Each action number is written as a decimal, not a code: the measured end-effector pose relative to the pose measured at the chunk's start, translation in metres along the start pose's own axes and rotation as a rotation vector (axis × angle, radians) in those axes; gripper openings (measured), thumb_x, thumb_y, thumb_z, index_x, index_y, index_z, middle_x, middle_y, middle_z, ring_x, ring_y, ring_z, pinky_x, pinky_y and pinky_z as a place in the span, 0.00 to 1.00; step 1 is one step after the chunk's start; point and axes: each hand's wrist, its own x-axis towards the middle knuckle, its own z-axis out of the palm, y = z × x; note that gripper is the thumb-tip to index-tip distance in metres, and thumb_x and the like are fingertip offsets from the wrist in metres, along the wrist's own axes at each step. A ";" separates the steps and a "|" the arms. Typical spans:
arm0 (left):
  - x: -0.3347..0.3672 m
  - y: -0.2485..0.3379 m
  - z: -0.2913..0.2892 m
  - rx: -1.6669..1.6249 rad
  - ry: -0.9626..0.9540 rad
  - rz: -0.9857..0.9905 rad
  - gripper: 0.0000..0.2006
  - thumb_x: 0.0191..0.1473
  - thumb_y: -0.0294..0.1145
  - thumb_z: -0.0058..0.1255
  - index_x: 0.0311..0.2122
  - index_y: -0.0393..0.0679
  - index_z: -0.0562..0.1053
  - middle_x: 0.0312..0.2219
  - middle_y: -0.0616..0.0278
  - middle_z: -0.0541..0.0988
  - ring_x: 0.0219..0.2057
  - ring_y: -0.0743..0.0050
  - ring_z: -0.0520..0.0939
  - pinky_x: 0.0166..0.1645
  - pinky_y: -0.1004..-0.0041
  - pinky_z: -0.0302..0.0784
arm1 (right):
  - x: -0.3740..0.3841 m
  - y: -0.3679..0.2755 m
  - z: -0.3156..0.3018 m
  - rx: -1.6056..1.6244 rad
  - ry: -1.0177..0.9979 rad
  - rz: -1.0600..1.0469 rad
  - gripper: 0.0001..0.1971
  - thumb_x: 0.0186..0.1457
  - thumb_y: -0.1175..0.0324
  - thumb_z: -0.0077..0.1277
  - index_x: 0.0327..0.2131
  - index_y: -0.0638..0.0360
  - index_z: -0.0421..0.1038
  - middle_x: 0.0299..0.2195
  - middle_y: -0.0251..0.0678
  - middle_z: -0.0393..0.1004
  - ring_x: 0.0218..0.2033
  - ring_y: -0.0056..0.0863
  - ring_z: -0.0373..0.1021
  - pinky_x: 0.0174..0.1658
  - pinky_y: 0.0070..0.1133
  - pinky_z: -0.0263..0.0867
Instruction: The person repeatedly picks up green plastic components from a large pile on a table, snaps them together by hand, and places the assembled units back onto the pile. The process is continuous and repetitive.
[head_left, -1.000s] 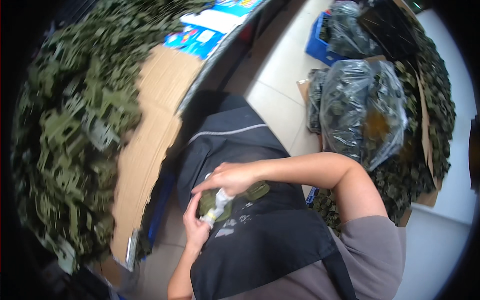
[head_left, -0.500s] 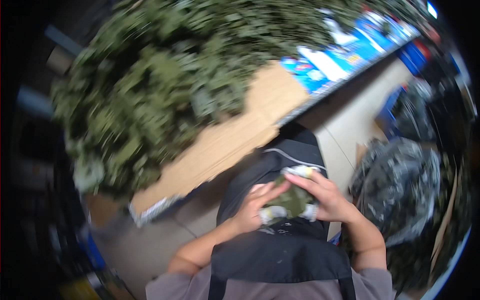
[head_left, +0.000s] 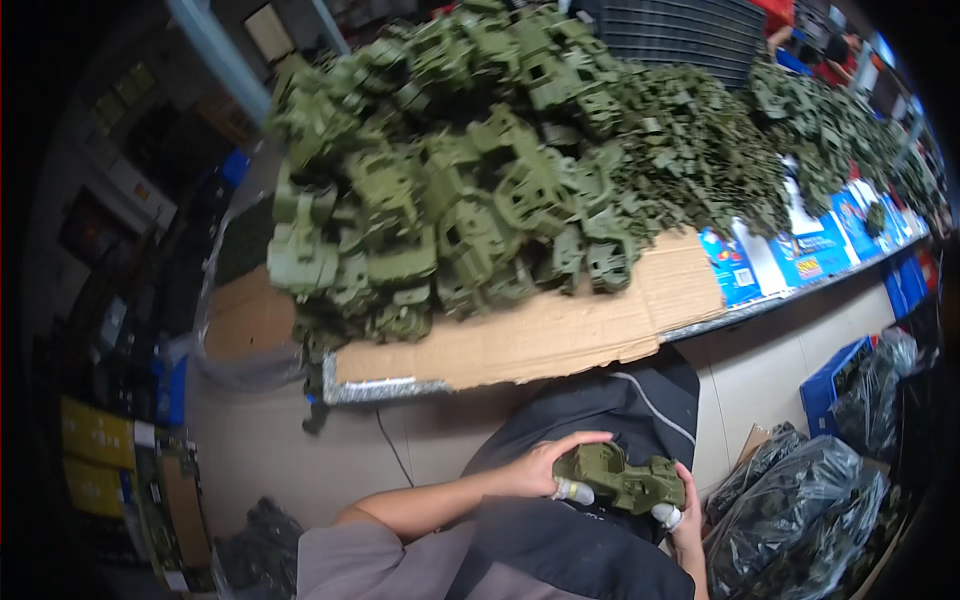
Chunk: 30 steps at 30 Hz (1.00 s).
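Over my lap I hold an olive-green plastic toy vehicle body (head_left: 622, 476), lying lengthwise between my hands. My left hand (head_left: 548, 466) grips its left end, the wrapped thumb pressed on the near side and the fingers at the far edge. At its right end, my right hand (head_left: 690, 515) clasps it, with a white-wrapped thumb on the near side; some of those fingers are hidden behind it. Beyond my knees a big heap of similar green vehicle bodies (head_left: 465, 225) covers the worktable, and smaller green parts (head_left: 690, 140) are piled to its right.
Brown cardboard (head_left: 520, 345) and blue printed card (head_left: 780, 258) line the table's near edge. A black crate (head_left: 685, 35) stands behind the heap. On my right are plastic bags (head_left: 790, 505) and a blue bin (head_left: 830, 385); yellow boxes (head_left: 97, 445) stand far left.
The view has swung and sharpened, showing more of the table's far side. My hands have moved apart to opposite ends of the vehicle body, which now lies more level.
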 end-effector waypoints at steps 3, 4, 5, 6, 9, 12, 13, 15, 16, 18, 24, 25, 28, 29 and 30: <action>0.007 0.007 -0.004 0.101 -0.044 0.044 0.32 0.37 0.32 0.65 0.50 0.45 0.66 0.49 0.58 0.71 0.50 0.64 0.73 0.53 0.71 0.66 | -0.005 -0.022 -0.017 -0.261 -0.107 -0.278 0.31 0.37 0.80 0.61 0.49 0.62 0.64 0.47 0.40 0.65 0.48 0.29 0.65 0.51 0.22 0.61; 0.010 0.014 -0.006 0.108 -0.034 0.101 0.33 0.37 0.33 0.66 0.51 0.46 0.65 0.48 0.58 0.71 0.49 0.63 0.73 0.53 0.70 0.66 | -0.001 -0.044 -0.015 -0.329 -0.135 -0.336 0.30 0.37 0.79 0.61 0.49 0.62 0.65 0.47 0.40 0.64 0.48 0.29 0.64 0.50 0.22 0.61; 0.021 0.030 -0.006 0.170 -0.009 0.130 0.36 0.37 0.35 0.66 0.53 0.44 0.63 0.49 0.55 0.70 0.50 0.62 0.72 0.54 0.69 0.65 | 0.006 -0.065 -0.013 -0.317 -0.161 -0.360 0.30 0.38 0.78 0.61 0.49 0.63 0.65 0.47 0.40 0.62 0.49 0.30 0.63 0.51 0.22 0.61; 0.031 0.045 -0.009 0.241 0.049 0.159 0.39 0.37 0.36 0.66 0.55 0.43 0.60 0.50 0.53 0.68 0.51 0.60 0.71 0.55 0.68 0.64 | 0.016 -0.084 -0.017 -0.324 -0.190 -0.352 0.30 0.38 0.78 0.61 0.49 0.63 0.65 0.48 0.40 0.62 0.51 0.30 0.62 0.52 0.22 0.60; 0.043 0.067 -0.042 0.666 0.309 0.403 0.49 0.34 0.42 0.67 0.59 0.38 0.51 0.53 0.46 0.63 0.57 0.51 0.61 0.60 0.62 0.55 | 0.082 -0.128 -0.041 -0.441 0.085 -0.630 0.28 0.44 0.76 0.56 0.51 0.64 0.62 0.51 0.39 0.63 0.53 0.30 0.60 0.56 0.25 0.55; 0.018 0.122 -0.098 0.968 0.716 0.595 0.49 0.36 0.41 0.66 0.59 0.37 0.50 0.54 0.46 0.62 0.59 0.46 0.57 0.61 0.58 0.51 | 0.205 -0.180 -0.107 0.044 0.410 -0.859 0.20 0.55 0.73 0.44 0.52 0.62 0.60 0.48 0.37 0.66 0.47 0.26 0.64 0.50 0.22 0.61; 0.013 0.141 -0.114 1.095 0.788 0.612 0.46 0.37 0.39 0.65 0.59 0.37 0.51 0.54 0.47 0.62 0.59 0.48 0.57 0.61 0.59 0.51 | 0.247 -0.200 -0.132 0.014 0.483 -0.954 0.19 0.55 0.73 0.44 0.52 0.61 0.61 0.46 0.36 0.67 0.44 0.26 0.65 0.48 0.23 0.62; 0.005 0.174 -0.148 1.279 0.978 0.559 0.43 0.40 0.35 0.63 0.59 0.39 0.52 0.54 0.49 0.62 0.58 0.52 0.59 0.60 0.61 0.52 | 0.317 -0.244 -0.198 -0.059 0.665 -1.143 0.18 0.55 0.71 0.46 0.50 0.57 0.64 0.41 0.35 0.70 0.38 0.27 0.68 0.44 0.23 0.63; -0.005 0.188 -0.165 1.329 1.085 0.507 0.41 0.41 0.33 0.62 0.59 0.40 0.53 0.54 0.50 0.63 0.58 0.55 0.60 0.60 0.62 0.54 | 0.367 -0.256 -0.256 -0.534 0.992 -1.209 0.24 0.51 0.69 0.52 0.53 0.60 0.62 0.46 0.37 0.70 0.43 0.27 0.66 0.47 0.24 0.62; -0.041 0.208 -0.202 1.288 1.326 0.471 0.38 0.44 0.32 0.59 0.60 0.46 0.54 0.52 0.51 0.64 0.55 0.61 0.65 0.56 0.66 0.59 | 0.451 -0.277 -0.298 -0.674 0.923 -1.365 0.26 0.52 0.66 0.51 0.55 0.50 0.60 0.49 0.43 0.68 0.47 0.38 0.65 0.50 0.29 0.59; -0.080 0.256 -0.283 0.772 1.481 0.121 0.33 0.52 0.27 0.43 0.62 0.57 0.48 0.52 0.52 0.65 0.51 0.61 0.67 0.53 0.64 0.61 | 0.574 -0.279 -0.313 -1.660 0.514 -1.014 0.43 0.35 0.88 0.38 0.59 0.41 0.55 0.57 0.54 0.53 0.57 0.50 0.52 0.58 0.33 0.49; -0.058 0.263 -0.284 0.697 1.480 -0.026 0.35 0.51 0.28 0.42 0.63 0.57 0.45 0.53 0.51 0.64 0.50 0.62 0.68 0.52 0.64 0.62 | 0.575 -0.279 -0.308 -1.569 0.513 -0.987 0.44 0.33 0.90 0.36 0.57 0.42 0.57 0.56 0.54 0.54 0.56 0.50 0.53 0.58 0.33 0.51; -0.021 0.242 -0.307 0.858 1.358 -0.131 0.43 0.45 0.26 0.47 0.64 0.52 0.39 0.59 0.49 0.54 0.51 0.67 0.67 0.53 0.69 0.63 | 0.553 -0.270 -0.271 -1.512 0.543 -0.985 0.39 0.36 0.90 0.36 0.56 0.46 0.60 0.57 0.52 0.54 0.57 0.47 0.53 0.58 0.30 0.51; -0.016 0.235 -0.312 0.885 1.366 -0.041 0.44 0.44 0.25 0.49 0.64 0.51 0.40 0.59 0.49 0.53 0.54 0.66 0.65 0.55 0.70 0.61 | 0.537 -0.270 -0.263 -1.447 0.467 -1.030 0.38 0.37 0.90 0.36 0.55 0.48 0.61 0.56 0.51 0.55 0.57 0.46 0.53 0.58 0.29 0.51; -0.010 0.231 -0.312 0.912 1.368 0.038 0.45 0.42 0.24 0.51 0.63 0.50 0.41 0.60 0.48 0.52 0.56 0.65 0.63 0.56 0.71 0.60 | 0.509 -0.266 -0.241 -1.383 0.385 -1.060 0.36 0.38 0.90 0.36 0.54 0.50 0.61 0.55 0.49 0.57 0.57 0.45 0.54 0.58 0.28 0.51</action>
